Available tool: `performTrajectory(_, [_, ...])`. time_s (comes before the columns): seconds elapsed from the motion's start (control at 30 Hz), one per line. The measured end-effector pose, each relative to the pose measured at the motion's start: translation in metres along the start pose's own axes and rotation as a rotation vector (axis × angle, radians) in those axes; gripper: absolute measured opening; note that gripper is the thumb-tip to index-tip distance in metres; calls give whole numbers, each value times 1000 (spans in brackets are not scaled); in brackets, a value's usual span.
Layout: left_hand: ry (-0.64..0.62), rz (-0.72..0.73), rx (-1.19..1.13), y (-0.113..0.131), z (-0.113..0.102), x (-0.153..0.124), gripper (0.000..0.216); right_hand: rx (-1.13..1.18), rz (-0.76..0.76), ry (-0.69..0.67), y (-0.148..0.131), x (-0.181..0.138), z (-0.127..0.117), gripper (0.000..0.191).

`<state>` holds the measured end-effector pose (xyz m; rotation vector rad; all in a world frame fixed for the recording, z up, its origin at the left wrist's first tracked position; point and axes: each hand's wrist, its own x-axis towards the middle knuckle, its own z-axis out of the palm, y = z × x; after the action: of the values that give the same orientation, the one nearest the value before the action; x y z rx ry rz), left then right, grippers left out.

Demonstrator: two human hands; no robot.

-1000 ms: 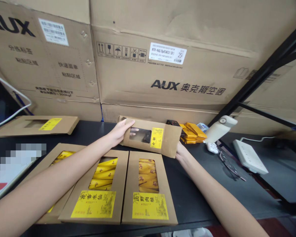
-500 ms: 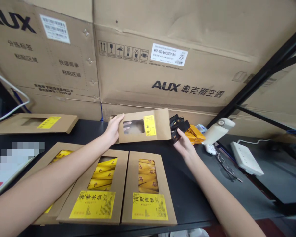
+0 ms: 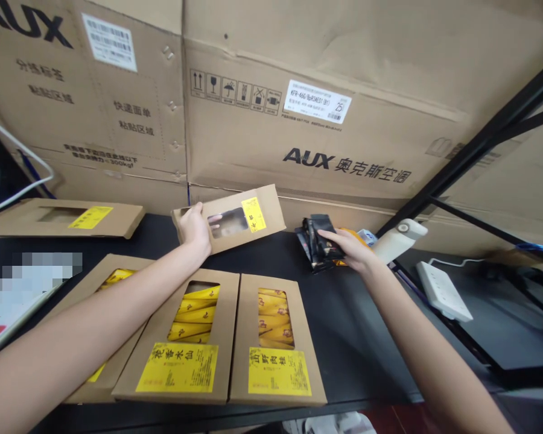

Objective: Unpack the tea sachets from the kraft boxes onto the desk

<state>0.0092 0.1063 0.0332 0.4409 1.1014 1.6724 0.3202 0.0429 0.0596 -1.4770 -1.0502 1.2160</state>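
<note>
My left hand (image 3: 195, 228) grips the left end of a brown kraft box (image 3: 242, 215) that has a clear window and a small yellow label. The box is tilted and lifted over the black table (image 3: 344, 337); fingers show through the window. My right hand (image 3: 349, 248) holds several black packets (image 3: 314, 240) just to the right of that box, close to the table. Orange-yellow packets (image 3: 359, 236) peek out behind this hand.
Three windowed kraft boxes (image 3: 276, 343) with yellow packets lie side by side at the front edge. Another flat kraft box (image 3: 63, 218) lies far left. Large AUX cartons (image 3: 298, 120) form a wall behind. A white power strip (image 3: 443, 290) and a white device (image 3: 396, 240) sit right.
The black packets have come out of the kraft box in my right hand and moved right. My left hand has carried the box left and tilted it.
</note>
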Motion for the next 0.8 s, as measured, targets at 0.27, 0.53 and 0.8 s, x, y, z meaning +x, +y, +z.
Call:
performTrajectory(0.27, [68, 61, -31, -4, 1, 5, 14, -305, 97, -157, 6, 33, 44, 15])
performTrajectory(0.53, [41, 22, -2, -2, 1, 1, 16, -922, -249, -167, 13, 61, 47, 51])
performTrajectory(0.8, [37, 49, -14, -2, 2, 2, 12, -1192, -460, -232, 17, 49, 61, 58])
